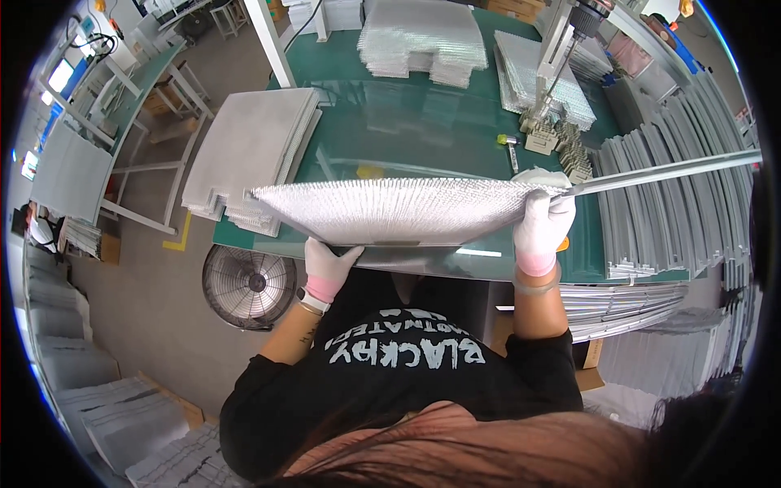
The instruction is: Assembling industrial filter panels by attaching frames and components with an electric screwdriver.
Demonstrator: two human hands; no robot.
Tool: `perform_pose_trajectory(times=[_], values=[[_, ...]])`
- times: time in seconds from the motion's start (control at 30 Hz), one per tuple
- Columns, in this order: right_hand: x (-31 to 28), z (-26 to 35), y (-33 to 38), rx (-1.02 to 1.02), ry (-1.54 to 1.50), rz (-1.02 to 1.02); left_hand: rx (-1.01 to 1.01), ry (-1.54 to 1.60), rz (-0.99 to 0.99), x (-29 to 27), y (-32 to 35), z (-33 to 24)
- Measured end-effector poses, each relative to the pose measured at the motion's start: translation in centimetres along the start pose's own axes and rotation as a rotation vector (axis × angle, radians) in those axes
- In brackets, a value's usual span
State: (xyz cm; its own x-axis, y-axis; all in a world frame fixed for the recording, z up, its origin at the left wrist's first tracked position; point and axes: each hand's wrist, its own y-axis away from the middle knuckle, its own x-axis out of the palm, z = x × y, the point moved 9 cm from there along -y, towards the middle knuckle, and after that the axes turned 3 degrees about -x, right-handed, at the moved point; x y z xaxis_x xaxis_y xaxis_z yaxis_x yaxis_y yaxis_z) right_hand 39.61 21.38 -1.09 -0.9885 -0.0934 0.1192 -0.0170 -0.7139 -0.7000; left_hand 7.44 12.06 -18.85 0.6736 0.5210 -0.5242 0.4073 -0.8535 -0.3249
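Observation:
I hold a wide silver finned panel (399, 210) on edge above the near side of a green workbench (423, 122). My left hand (327, 264), in a white glove with a pink cuff, supports the panel's lower edge near its middle-left. My right hand (543, 224), gloved the same way, grips the panel's right end. A long grey metal strip (667, 172) runs from that right end out to the right, level with my right hand; whether the hand also holds it I cannot tell.
Stacks of similar panels (252, 150) lie left of the bench and more stacks (423, 37) at the back. Grey strips (675, 203) are racked on the right. A press machine (561, 49) and small fittings (561, 142) stand at back right. A floor fan (248, 286) sits below left.

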Motion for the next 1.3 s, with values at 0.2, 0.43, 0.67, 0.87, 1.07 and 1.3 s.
perform_pose_trajectory(times=[0.2,0.43,0.67,0.87,1.07,1.3], values=[[-0.1,-0.8,-0.2,0.066,-0.017,-0.024,-0.017,0.024,-0.091,-0.3,-0.7,0.4],[-0.2,-1.6,-0.2,0.07,-0.071,0.001,-0.076,-0.061,-0.091,0.0,-0.2,1.7],[-0.4,-0.9,-0.5,0.055,-0.056,-0.005,0.036,0.194,0.248,-1.2,-2.9,1.0],[0.1,0.2,-0.5,0.065,-0.026,0.026,0.459,0.774,0.16,-10.9,-8.9,-15.5],[-1.6,-1.3,1.3,0.062,0.356,0.395,0.546,0.83,0.088,-10.3,-8.8,-14.1],[-19.9,-10.4,12.0,0.303,1.424,0.802,0.553,0.768,0.042,-10.1,-9.2,-14.2]])
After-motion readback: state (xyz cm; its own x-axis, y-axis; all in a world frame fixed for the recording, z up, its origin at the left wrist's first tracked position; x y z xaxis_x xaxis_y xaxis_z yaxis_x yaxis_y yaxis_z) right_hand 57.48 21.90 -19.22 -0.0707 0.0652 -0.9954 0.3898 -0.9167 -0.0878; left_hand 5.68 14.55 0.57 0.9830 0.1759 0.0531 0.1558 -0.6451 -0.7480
